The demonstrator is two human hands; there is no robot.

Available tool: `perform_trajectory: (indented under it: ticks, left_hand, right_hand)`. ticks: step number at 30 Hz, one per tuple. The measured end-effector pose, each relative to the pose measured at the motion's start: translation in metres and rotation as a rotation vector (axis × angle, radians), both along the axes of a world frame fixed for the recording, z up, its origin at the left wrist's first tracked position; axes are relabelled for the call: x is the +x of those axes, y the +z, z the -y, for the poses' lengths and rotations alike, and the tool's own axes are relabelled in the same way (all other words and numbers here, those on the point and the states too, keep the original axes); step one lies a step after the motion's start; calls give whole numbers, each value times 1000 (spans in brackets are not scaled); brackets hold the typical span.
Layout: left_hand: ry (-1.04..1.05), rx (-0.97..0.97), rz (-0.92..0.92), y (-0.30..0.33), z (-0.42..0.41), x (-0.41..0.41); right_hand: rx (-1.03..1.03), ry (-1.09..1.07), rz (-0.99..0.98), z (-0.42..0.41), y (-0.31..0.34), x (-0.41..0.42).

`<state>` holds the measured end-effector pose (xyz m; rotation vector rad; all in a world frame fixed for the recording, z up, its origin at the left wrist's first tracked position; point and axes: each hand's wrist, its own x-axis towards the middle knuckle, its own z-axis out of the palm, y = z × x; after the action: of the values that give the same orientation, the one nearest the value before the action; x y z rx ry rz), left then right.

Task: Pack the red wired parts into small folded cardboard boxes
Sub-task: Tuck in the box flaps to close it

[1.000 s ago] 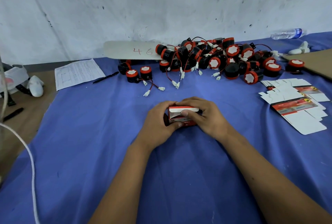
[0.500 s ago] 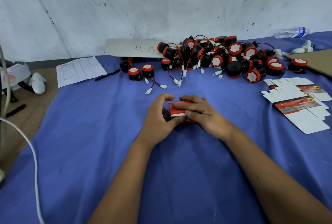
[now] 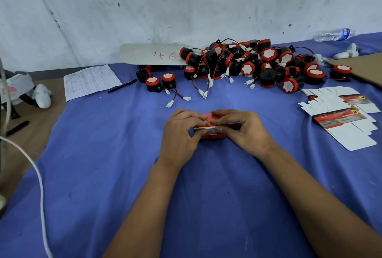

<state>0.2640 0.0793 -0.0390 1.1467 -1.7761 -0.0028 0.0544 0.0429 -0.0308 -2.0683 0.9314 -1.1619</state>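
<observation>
A small red and white cardboard box (image 3: 210,133) sits on the blue cloth (image 3: 103,154) in the middle of the table. My left hand (image 3: 182,133) grips its left end, and my right hand (image 3: 246,131) grips its right end, with the fingertips of both meeting on the top flap. A heap of red and black wired parts (image 3: 258,63) lies behind, against the wall. Two more red wired parts (image 3: 161,82) stand apart on the left of the heap. What is inside the box is hidden.
Flat unfolded box blanks (image 3: 343,113) are stacked at the right. A printed sheet (image 3: 91,81) and a pen (image 3: 122,86) lie at the back left, a board marked 46 (image 3: 153,55) leans at the wall, a water bottle (image 3: 334,34) lies far right, and a white cord (image 3: 39,185) runs down the left.
The white open flap seen earlier is now folded down on the box. Both hands shifted so that their fingertips press together on the top.
</observation>
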Motion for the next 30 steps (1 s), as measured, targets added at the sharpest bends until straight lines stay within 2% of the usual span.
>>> perform_trajectory:
  ticks: [5,11,13,17,23,26,30]
  left_hand:
    - [19,-6,79,3,-4,-2]
    - [35,33,98,1,-9,-6]
    - [31,99,42,-2,-9,-6]
    - [-26,335,-204,-4,-4,-4]
    - [-175,498,-345,12,-2,-4]
    - [-295,533,-419,29,0,-48]
    - [-583,512,-447,64,2,-192]
  right_hand:
    - [-178,-11,-148,-3,0,-6]
    - [-259,-34,-220,-5,-4,-3]
    - [-278,-69,-241,-4,-5,2]
    - [-248,-51,-268,-4,-7,10]
    - [-155,-1,-265,-12,17,3]
    - [-49,-133,-196,-30,35,-45]
    - [-154,-477,-172,-79,83,-169]
